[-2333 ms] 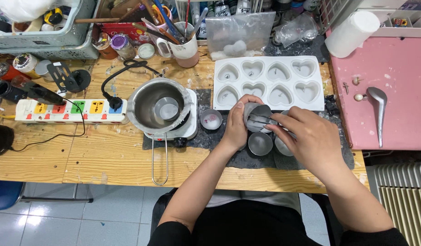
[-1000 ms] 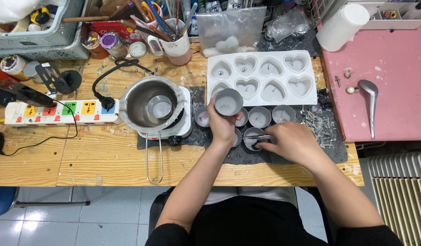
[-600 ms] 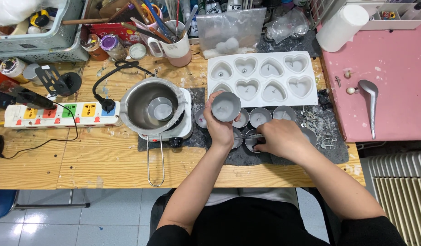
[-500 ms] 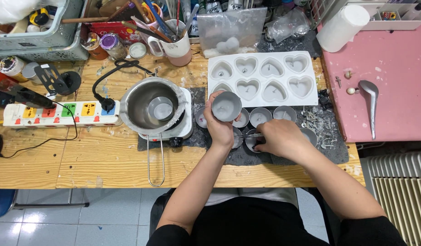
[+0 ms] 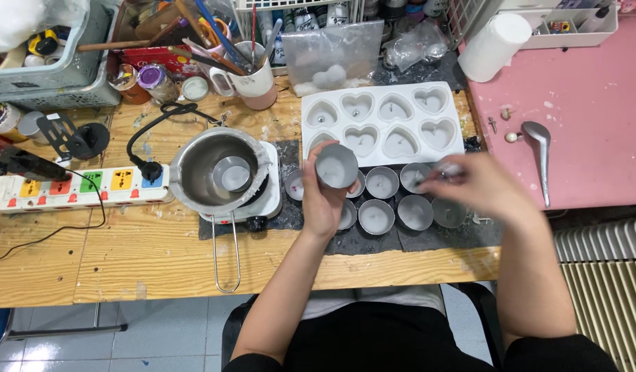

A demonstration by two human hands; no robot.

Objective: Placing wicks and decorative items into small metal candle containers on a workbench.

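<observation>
Head view, left hand [image 5: 322,200] gripping metal cup [image 5: 336,167]

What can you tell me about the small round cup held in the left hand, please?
The round cup is small, grey and looks like thin metal. Its open mouth tilts toward the camera and shows pale grey filling. The left hand grips it from below, lifted above the other cups on the dark mat, in front of the heart mould.

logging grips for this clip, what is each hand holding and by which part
The left hand holds a small round metal cup by its side wall, tilted up. The right hand is blurred; whether it holds anything cannot be told.
</observation>
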